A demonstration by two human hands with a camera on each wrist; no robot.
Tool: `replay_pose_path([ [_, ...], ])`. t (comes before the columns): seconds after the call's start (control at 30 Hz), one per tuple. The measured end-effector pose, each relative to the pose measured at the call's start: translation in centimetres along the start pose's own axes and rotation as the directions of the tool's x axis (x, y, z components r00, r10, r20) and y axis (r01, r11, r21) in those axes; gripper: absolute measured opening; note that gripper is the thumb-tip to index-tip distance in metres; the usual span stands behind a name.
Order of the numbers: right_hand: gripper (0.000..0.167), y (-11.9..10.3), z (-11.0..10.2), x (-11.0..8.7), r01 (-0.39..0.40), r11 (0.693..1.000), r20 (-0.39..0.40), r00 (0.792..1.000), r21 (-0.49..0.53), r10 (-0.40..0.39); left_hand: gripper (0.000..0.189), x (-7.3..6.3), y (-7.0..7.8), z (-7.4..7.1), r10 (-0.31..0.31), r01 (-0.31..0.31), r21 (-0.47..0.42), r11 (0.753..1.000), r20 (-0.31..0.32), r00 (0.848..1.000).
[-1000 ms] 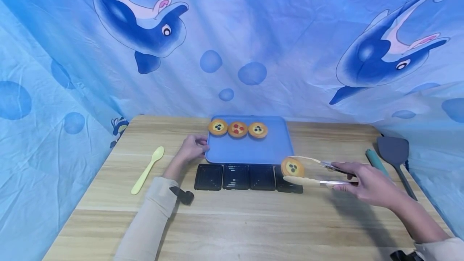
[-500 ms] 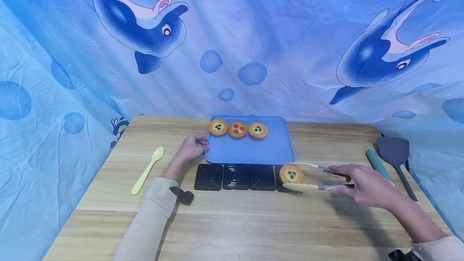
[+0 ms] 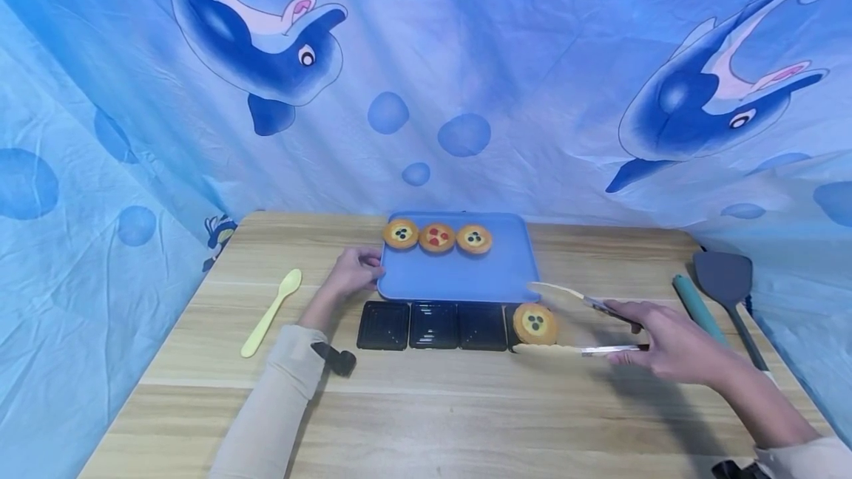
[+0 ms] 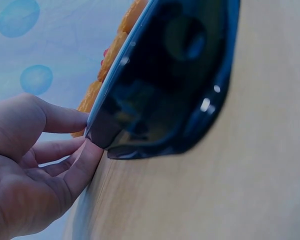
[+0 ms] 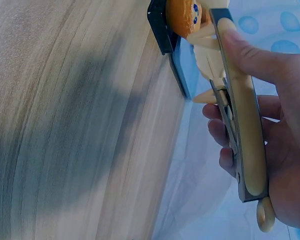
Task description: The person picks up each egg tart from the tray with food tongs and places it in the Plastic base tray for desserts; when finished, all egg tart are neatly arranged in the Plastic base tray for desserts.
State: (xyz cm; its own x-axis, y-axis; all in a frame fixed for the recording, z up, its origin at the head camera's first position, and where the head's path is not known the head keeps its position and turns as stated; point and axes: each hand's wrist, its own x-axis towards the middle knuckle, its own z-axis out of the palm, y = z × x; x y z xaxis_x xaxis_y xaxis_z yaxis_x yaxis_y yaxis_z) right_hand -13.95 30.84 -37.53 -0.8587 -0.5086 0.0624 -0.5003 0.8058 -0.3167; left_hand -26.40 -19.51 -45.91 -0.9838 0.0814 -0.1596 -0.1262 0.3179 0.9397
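Note:
My left hand (image 3: 356, 272) pinches the left edge of a blue tray (image 3: 459, 278) between thumb and fingers, as the left wrist view also shows. Along the tray's back left lie three egg tarts, the middle one (image 3: 436, 238) with red topping and the outer two with dark berries. Tongs (image 5: 242, 115) with cream tips are held in my right hand (image 3: 668, 342). Their arms stand spread either side of another berry tart (image 3: 535, 324), which sits in the rightmost compartment of a black four-part tray (image 3: 433, 325) in front of the blue one.
A pale yellow spoon (image 3: 271, 313) lies on the wooden table (image 3: 426, 420) at left. On the right side are a dark spatula (image 3: 722, 277) and a green-handled utensil (image 3: 697, 305), partly behind my right hand. A dolphin-print curtain (image 3: 532, 80) hangs behind the table.
The berry tart has come down into the rightmost black compartment. The tongs have opened wider and released it. My left hand stays at the blue tray's edge.

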Motion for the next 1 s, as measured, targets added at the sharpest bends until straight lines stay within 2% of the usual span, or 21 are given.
replay_pose_path([
  [0.1, 0.083, -0.2, 0.0, 0.0, -0.010, 0.999, -0.010, 1.000, 0.044, 0.010, 0.043, -0.1, -0.1, -0.1, -0.004, 0.004, 0.005, 1.000, -0.003, 1.000],
  [0.3, 0.080, -0.5, 0.1, 0.2, -0.007, 0.994, -0.063, 0.998, 0.109, 0.014, 0.043, -0.1, -0.4, -0.2, 0.002, -0.002, 0.009, 1.000, -0.010, 1.000],
  [0.43, 0.080, -0.7, 0.1, 0.6, 0.005, 0.996, -0.101, 0.995, 0.092, 0.005, 0.043, -0.2, -0.5, -0.2, -0.007, 0.007, 0.000, 1.000, -0.019, 1.000],
  [0.57, 0.080, -0.8, -0.4, 1.3, 0.047, 0.998, -0.160, 0.986, 0.045, -0.039, 0.043, -0.4, -0.6, -0.2, -0.001, 0.001, 0.007, 1.000, -0.017, 1.000],
  [0.67, 0.078, -0.9, -1.1, 2.3, 0.075, 0.997, -0.190, 0.979, 0.031, -0.068, 0.042, -0.4, -0.5, -0.2, -0.004, 0.004, -0.001, 1.000, -0.017, 1.000],
  [0.87, 0.077, -0.7, -2.4, 5.6, 0.063, 0.996, -0.167, 0.985, 0.063, -0.052, 0.042, -0.4, -0.2, -0.1, -0.004, 0.003, -0.012, 1.000, -0.014, 1.000],
  [1.0, 0.079, -0.4, -2.3, 8.2, 0.052, 0.997, -0.150, 0.988, 0.053, -0.043, 0.042, -0.3, 0.0, 0.1, -0.006, 0.005, -0.013, 1.000, -0.016, 1.000],
])
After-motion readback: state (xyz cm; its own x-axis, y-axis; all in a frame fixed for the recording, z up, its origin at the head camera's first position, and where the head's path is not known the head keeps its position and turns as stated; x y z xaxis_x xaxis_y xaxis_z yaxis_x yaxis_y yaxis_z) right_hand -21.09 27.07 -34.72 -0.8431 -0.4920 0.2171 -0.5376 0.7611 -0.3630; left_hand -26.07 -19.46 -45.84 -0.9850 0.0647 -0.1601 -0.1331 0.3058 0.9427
